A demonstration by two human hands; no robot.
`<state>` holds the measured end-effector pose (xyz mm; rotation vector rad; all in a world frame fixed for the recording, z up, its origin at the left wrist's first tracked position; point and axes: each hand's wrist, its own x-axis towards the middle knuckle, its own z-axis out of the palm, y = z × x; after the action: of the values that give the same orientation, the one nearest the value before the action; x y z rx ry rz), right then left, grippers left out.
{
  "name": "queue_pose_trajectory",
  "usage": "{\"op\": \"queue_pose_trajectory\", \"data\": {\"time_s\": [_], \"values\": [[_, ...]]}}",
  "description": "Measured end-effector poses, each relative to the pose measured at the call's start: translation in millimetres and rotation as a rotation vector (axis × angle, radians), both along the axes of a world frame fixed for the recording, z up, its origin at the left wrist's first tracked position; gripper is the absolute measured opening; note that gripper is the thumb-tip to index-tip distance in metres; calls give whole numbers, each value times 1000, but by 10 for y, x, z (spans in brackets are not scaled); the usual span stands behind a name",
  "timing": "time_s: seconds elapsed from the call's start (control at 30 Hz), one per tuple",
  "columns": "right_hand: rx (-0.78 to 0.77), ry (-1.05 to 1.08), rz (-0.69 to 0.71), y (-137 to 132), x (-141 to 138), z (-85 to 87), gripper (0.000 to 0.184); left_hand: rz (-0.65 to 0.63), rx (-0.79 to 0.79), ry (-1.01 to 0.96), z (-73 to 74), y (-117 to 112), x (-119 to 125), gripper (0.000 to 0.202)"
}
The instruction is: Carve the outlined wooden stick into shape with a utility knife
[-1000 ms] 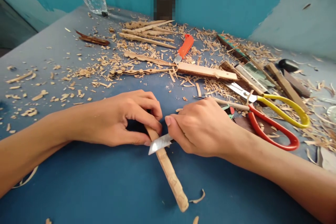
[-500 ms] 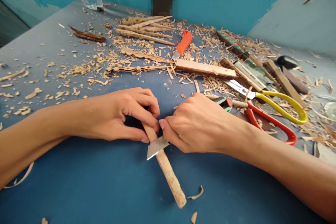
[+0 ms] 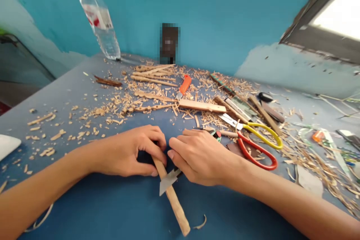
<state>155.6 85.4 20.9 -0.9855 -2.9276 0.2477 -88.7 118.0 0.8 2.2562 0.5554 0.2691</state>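
A pale wooden stick slants across the blue tabletop, its near end pointing toward me. My left hand pinches its far end between thumb and fingers. In my right hand is a utility knife, its handle mostly hidden by the curled fingers. The broad metal blade lies across the top of the stick, just nearer me than the left thumb. One curled shaving rests beside the stick's near end.
Beyond my hands lie scissors with yellow and red handles, an orange-handled cutter, a flat wooden piece and several carved sticks among shavings. A plastic bottle stands at the back left by the wall.
The view has tilted up, showing more wall, the whole bottle and a window corner. The right hand and blade have shifted slightly away from the left hand, along the stick toward me.
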Motion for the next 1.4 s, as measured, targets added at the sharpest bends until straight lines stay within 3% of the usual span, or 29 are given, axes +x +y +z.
{"op": "queue_pose_trajectory", "data": {"time_s": [0.1,0.13,0.3,0.43,0.53,0.67,0.83,0.93,1.03,1.1,1.17,1.23,1.33,1.4], "values": [[-48,116,-94,334,-86,183,25,30,57,5,26,-23,-12,19],[-74,176,-216,548,-134,253,22,36,71,12,41,-35,-14,19],[-55,327,-701,2041,-528,503,38,76,82,27,121,-140,-58,23],[-58,489,-1017,2966,-986,487,41,161,148,-52,79,-160,-171,45],[-76,600,-1187,3333,-1364,367,42,213,290,-106,11,-101,-257,48],[-88,734,-1319,3515,-1695,173,42,255,402,-152,-35,-57,-307,47],[-86,939,-1279,3412,-1639,137,43,354,481,-228,-44,-109,-294,36],[-68,1079,-1130,3275,-1515,301,43,516,484,-301,-17,-111,-318,36],[-88,1196,-895,3005,-1411,474,40,735,435,-443,53,-70,-372,39],[-148,1243,-723,2661,-1342,503,41,874,328,-573,112,-35,-388,40],[-234,1268,-581,2162,-1263,448,62,946,136,-707,164,-17,-350,47],[-335,1279,-468,1556,-1176,343,79,926,-111,-816,198,-41,-245,55],[-462,1289,-407,683,-1052,187,77,812,-444,-886,202,-188,-4,65],[-499,1291,-417,281,-962,108,75,768,-585,-895,187,-338,144,71]]}}
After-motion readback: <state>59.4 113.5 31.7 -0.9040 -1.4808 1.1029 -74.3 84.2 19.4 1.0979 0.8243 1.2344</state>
